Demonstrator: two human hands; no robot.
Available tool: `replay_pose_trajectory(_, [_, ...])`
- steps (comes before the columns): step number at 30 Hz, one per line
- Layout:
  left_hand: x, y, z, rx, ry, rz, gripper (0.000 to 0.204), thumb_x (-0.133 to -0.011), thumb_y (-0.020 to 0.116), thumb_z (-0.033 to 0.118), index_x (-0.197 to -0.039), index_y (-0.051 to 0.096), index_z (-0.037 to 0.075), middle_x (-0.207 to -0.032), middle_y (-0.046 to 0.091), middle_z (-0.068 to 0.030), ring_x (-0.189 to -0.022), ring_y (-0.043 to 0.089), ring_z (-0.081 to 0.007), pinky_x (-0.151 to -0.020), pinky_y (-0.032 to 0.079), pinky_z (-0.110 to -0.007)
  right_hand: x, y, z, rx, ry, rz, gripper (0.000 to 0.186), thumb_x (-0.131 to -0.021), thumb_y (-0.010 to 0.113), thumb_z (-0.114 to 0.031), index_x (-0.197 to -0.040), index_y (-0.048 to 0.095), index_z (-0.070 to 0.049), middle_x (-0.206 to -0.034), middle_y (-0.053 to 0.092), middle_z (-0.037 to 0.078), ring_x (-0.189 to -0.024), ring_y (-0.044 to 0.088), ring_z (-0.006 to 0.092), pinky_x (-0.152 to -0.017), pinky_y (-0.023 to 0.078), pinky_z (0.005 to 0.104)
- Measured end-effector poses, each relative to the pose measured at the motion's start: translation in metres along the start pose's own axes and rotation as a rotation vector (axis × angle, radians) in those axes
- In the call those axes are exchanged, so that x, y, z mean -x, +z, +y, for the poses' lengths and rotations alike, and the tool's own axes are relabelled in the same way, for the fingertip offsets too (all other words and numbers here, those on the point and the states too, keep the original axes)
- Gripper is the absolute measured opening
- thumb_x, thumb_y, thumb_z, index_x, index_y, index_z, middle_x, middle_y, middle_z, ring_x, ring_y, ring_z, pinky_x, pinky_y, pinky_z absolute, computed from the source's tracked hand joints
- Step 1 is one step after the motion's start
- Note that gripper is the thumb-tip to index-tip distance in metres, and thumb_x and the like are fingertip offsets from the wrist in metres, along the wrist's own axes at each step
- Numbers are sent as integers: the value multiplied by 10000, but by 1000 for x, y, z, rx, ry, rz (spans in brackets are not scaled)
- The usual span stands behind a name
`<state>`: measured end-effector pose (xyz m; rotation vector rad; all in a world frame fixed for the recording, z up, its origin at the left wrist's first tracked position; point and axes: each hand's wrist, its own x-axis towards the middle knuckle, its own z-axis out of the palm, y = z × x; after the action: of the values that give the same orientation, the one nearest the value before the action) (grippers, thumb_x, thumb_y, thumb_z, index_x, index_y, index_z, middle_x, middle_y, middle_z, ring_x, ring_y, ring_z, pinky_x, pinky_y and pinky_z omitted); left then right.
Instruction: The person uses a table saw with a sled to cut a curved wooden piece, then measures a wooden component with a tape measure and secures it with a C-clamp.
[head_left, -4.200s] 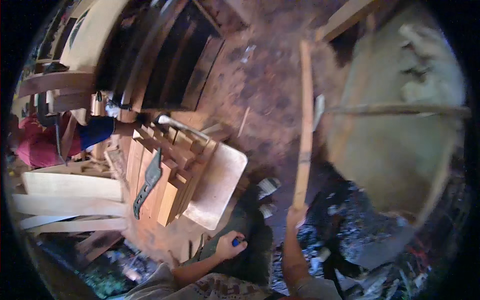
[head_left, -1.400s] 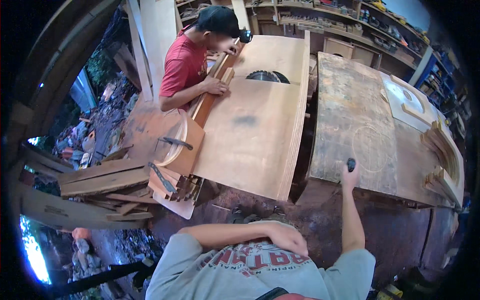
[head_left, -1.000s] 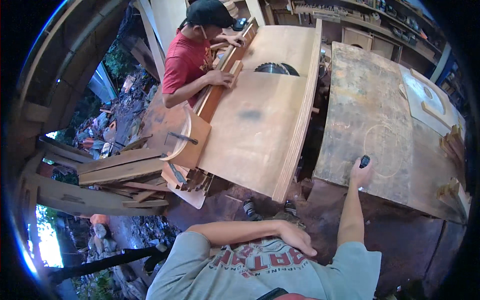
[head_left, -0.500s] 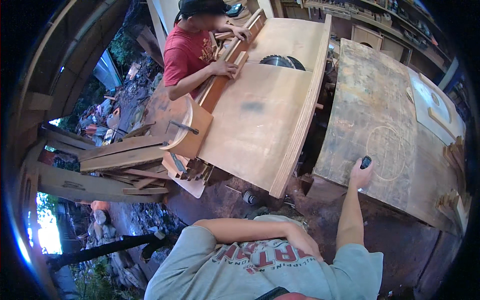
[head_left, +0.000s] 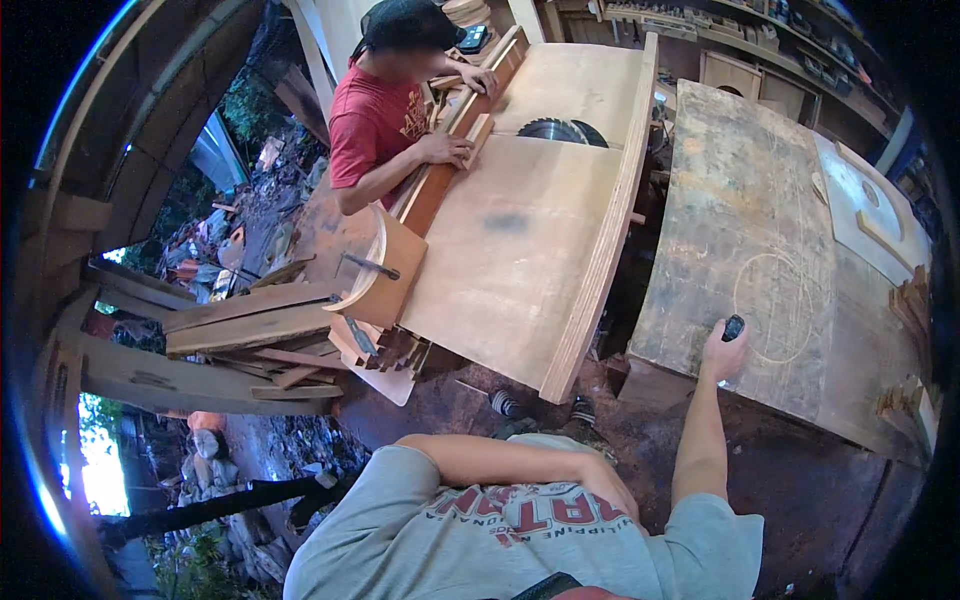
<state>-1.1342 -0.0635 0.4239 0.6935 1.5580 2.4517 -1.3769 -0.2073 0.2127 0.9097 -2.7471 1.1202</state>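
Observation:
My right hand (head_left: 722, 354) rests near the front edge of a worn wooden worktable (head_left: 740, 190), closed around a small black rounded object (head_left: 734, 327) whose kind I cannot make out. My left forearm lies bent across my shirt, and the left hand (head_left: 612, 487) is tucked against my body by the right arm; its fingers are hidden. Across a pale plywood saw table (head_left: 520, 250), a person in a red shirt (head_left: 375, 120) presses a short wood strip (head_left: 474, 141) to the long wooden fence (head_left: 430, 192) with one hand. The other hand sits farther along the fence.
A toothed circular saw blade (head_left: 555, 130) stands up through the saw table. A clamp (head_left: 370, 265) grips a curved wooden piece (head_left: 392, 262) at the fence's near end. Stacked boards (head_left: 250, 325) lie at left. A white panel (head_left: 862, 200) lies on the worktable's right side.
The person in red has bent the head lower toward the fence. My view has shifted slightly. Both my hands stay where they were.

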Motion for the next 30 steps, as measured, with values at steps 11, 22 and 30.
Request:
replay_pose_trajectory(11, [23,1,4,12,-302,203,747,-1102,366,543,-907,617,-133,-801,619,-134,-831,526,-170,-809,454,-387,0,-1,-2,-25,48,-47,599,-863,719,-407,-1364,596,-103,-1261,667,196,-1165,616,403,-990,486,507])
replay_pose_trajectory(22, [24,-15,-18,28,-447,75,679,-1093,425,512,-831,637,-77,-819,638,-78,-821,555,-158,-785,460,-392,-1,-2,-4,12,27,-32,579,-870,715,-404,-1353,609,-103,-1282,658,199,-1184,606,401,-994,482,508])
replay_pose_trajectory(30, [39,-9,-1,-91,-292,265,627,-1095,455,476,-782,521,-63,-676,494,-41,-720,474,-145,-687,417,-391,-1,-6,-6,15,49,-51,576,-879,698,-423,-1362,597,-127,-1298,655,176,-1194,599,398,-991,483,509])
